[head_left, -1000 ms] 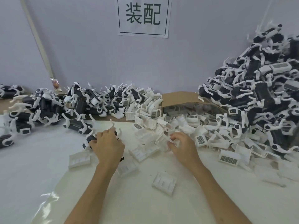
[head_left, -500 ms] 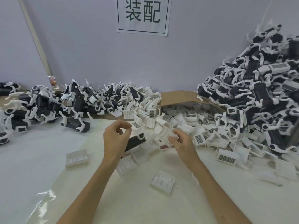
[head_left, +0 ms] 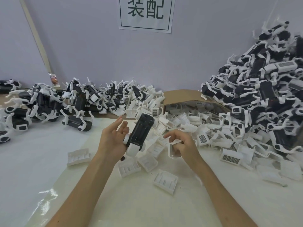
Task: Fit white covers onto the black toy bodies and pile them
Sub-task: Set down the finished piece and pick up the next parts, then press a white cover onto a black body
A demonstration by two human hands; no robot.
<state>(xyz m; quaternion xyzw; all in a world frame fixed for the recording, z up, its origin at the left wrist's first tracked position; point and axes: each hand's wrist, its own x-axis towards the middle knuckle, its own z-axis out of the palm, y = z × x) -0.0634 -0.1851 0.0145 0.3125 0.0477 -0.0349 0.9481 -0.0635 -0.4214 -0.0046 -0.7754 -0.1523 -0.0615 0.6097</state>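
Note:
A black toy body (head_left: 140,131) with white end parts is held up, tilted, above the white table. My left hand (head_left: 113,141) holds it at its lower end, with two fingers sticking out straight on its left side. Just to the right, my right hand (head_left: 182,145) curls its fingers round a white cover (head_left: 174,152). A small gap separates the cover from the body. Several loose white covers (head_left: 165,179) lie on the table below my hands.
A tall pile of black and white toys (head_left: 265,95) fills the right side. A lower pile of toys (head_left: 82,99) runs along the back left. An open cardboard box (head_left: 180,95) spills white covers (head_left: 188,122) toward my hands. A paper sign (head_left: 146,13) hangs on the wall.
My left hand has lifted the black toy body off the table and turned it upward. My right hand has taken a white cover from the heap and drawn it back.

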